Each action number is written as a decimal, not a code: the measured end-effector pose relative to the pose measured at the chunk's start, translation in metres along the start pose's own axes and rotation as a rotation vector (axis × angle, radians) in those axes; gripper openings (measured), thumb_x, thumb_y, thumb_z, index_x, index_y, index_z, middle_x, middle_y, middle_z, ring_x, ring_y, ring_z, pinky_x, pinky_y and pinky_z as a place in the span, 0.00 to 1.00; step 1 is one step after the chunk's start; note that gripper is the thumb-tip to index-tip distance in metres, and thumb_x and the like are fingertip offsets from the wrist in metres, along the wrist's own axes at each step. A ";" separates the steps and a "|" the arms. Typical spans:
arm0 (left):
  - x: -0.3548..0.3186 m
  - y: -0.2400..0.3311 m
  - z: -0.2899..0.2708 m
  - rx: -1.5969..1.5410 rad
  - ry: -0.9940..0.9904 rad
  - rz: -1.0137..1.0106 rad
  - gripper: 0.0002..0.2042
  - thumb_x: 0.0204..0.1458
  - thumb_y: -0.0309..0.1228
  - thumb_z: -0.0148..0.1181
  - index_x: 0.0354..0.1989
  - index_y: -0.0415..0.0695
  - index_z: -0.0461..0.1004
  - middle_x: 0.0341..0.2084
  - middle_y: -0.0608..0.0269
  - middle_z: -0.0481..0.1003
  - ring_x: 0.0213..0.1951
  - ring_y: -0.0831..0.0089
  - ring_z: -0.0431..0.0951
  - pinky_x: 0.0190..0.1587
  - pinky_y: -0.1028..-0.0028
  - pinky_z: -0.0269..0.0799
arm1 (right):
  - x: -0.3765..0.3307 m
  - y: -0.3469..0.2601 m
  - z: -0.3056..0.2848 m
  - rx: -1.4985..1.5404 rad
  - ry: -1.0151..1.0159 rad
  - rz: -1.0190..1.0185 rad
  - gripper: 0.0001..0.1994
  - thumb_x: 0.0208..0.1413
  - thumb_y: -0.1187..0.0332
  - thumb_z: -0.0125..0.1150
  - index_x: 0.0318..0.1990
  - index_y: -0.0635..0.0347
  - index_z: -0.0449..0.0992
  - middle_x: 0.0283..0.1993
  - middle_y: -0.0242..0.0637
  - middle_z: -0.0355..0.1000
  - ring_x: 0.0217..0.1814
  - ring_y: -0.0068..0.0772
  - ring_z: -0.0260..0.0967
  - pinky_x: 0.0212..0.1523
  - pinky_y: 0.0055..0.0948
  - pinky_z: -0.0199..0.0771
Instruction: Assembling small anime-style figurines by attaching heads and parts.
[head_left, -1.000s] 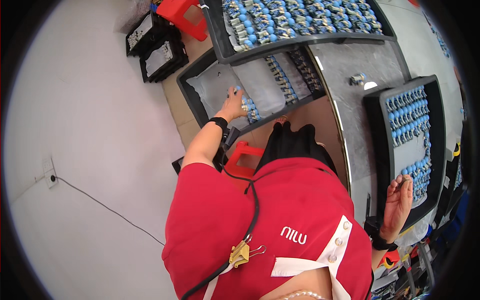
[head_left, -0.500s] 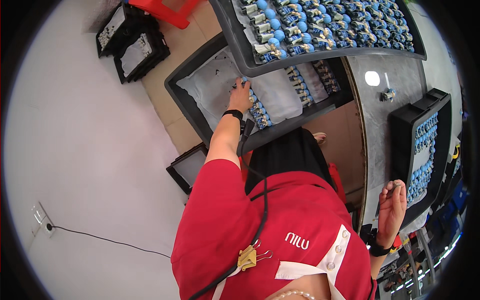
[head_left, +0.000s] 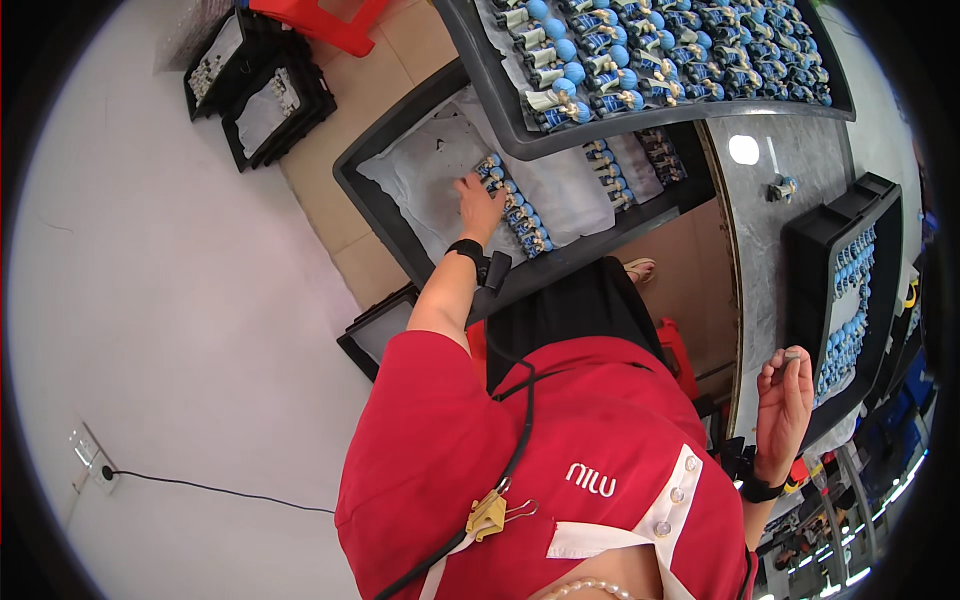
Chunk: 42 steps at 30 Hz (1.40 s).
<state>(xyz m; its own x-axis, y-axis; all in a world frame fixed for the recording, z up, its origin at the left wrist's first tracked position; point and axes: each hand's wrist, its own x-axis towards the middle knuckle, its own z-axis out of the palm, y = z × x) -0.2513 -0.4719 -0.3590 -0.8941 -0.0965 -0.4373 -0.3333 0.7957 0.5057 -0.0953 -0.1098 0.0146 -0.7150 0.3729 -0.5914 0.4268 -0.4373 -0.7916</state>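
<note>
My left hand is over a black tray, its fingers apart beside a short row of small blue-headed figurines. The fingertips are close to the upper end of that row, and I see nothing held in them. The figurines lie side by side on white sheeting. Off to the right, my right hand is raised with fingers pinched on a small greyish piece too small to make out. Beside it stands another black tray with rows of similar figurines.
A third black tray, full of blue-headed figurines, overlaps the far side of the left-hand tray. One loose figurine lies on the grey table. Small black bins and a red stool are at the far left.
My left hand has drawn back slightly from the row's upper end, so the figurines there show. My right hand has risen a little, still pinched. The view has shifted slightly.
</note>
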 end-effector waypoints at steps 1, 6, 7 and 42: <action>0.000 -0.003 0.005 -0.114 -0.016 -0.117 0.33 0.41 0.34 0.65 0.55 0.41 0.55 0.56 0.39 0.53 0.48 0.38 0.66 0.50 0.53 0.66 | 0.000 0.000 0.001 -0.001 0.003 -0.001 0.07 0.63 0.69 0.47 0.44 0.60 0.64 0.37 0.33 0.65 0.38 0.22 0.63 0.40 0.19 0.64; 0.011 -0.033 0.031 -0.195 0.125 -0.134 0.35 0.41 0.31 0.64 0.58 0.39 0.53 0.52 0.39 0.61 0.50 0.45 0.68 0.51 0.57 0.65 | -0.002 0.001 0.006 0.000 0.000 0.007 0.07 0.62 0.68 0.47 0.44 0.59 0.64 0.37 0.32 0.66 0.37 0.21 0.64 0.40 0.19 0.64; 0.013 -0.040 0.032 -0.194 0.145 -0.073 0.35 0.41 0.30 0.64 0.59 0.38 0.52 0.51 0.39 0.64 0.50 0.46 0.69 0.51 0.59 0.66 | -0.002 0.002 0.007 0.000 -0.003 0.010 0.07 0.62 0.68 0.47 0.44 0.59 0.64 0.37 0.32 0.66 0.37 0.21 0.64 0.40 0.19 0.64; -0.036 0.144 -0.062 -0.247 -0.717 0.142 0.22 0.50 0.31 0.59 0.53 0.41 0.65 0.41 0.62 0.69 0.36 0.74 0.71 0.42 0.74 0.67 | -0.032 0.000 -0.199 0.335 0.317 -0.309 0.06 0.57 0.75 0.50 0.42 0.59 0.68 0.36 0.35 0.70 0.38 0.25 0.69 0.37 0.23 0.72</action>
<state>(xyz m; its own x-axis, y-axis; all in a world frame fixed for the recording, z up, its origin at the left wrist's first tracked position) -0.2853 -0.3915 -0.2241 -0.5487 0.4747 -0.6882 -0.3626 0.6065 0.7075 0.0375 0.0412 0.0033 -0.5555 0.7302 -0.3977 -0.0131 -0.4859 -0.8739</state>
